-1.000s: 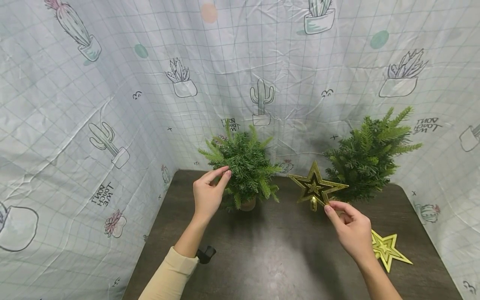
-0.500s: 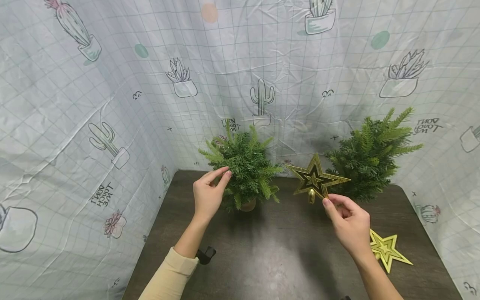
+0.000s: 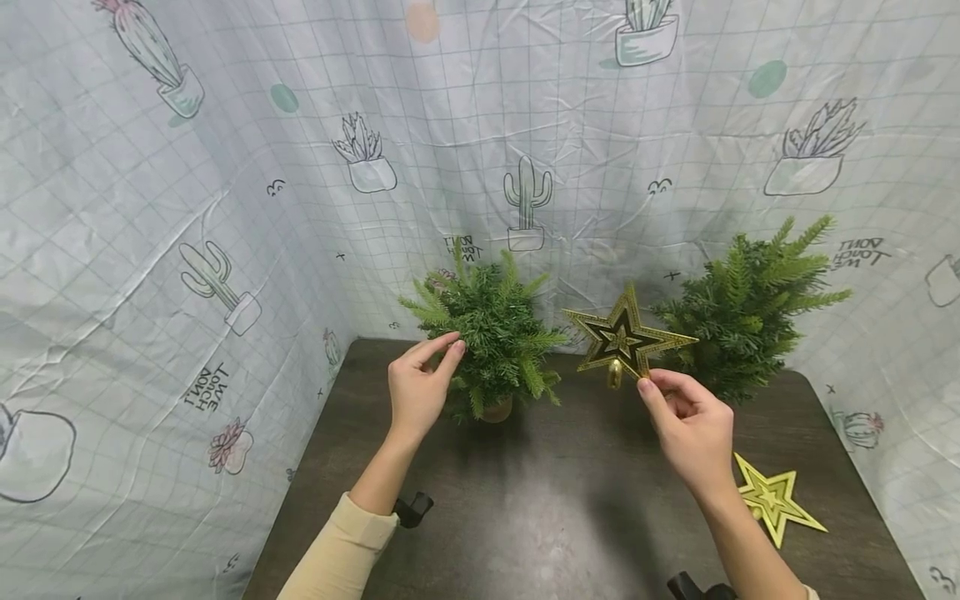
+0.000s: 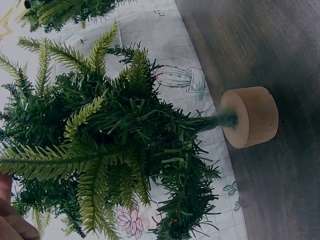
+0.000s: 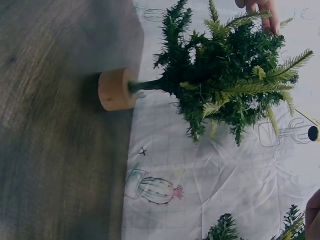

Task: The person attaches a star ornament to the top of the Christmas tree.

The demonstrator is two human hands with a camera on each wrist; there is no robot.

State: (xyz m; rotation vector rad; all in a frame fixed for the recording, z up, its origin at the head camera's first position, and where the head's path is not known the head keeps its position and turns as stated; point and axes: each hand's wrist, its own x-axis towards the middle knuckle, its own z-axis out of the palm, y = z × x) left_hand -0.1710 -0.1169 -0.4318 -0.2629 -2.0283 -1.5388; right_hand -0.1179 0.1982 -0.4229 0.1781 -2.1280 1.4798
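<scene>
A small artificial Christmas tree point(image 3: 498, 321) stands on a round wooden base point(image 4: 255, 117). My left hand point(image 3: 420, 387) is at its left side, pinching the tip of a light green branch point(image 4: 55, 159) between thumb and forefinger. In my right hand point(image 3: 693, 429) a gold star tree topper point(image 3: 621, 342) is pinched by its lower right point. The star is held up to the right of the tree, apart from it, with its short gold socket pointing down. The socket's dark end point(image 5: 313, 133) shows at the right edge of the right wrist view.
Another small tree point(image 3: 757, 308) stands at the back right of the dark wooden table point(image 3: 510, 517). A second gold star point(image 3: 772, 500) lies flat near the table's right side. A white curtain point(image 3: 450, 125) with cactus prints hangs around the back and sides.
My right hand has raised the star and brought it slightly to the left, nearer the left tree. The left hand has stayed at the branch.
</scene>
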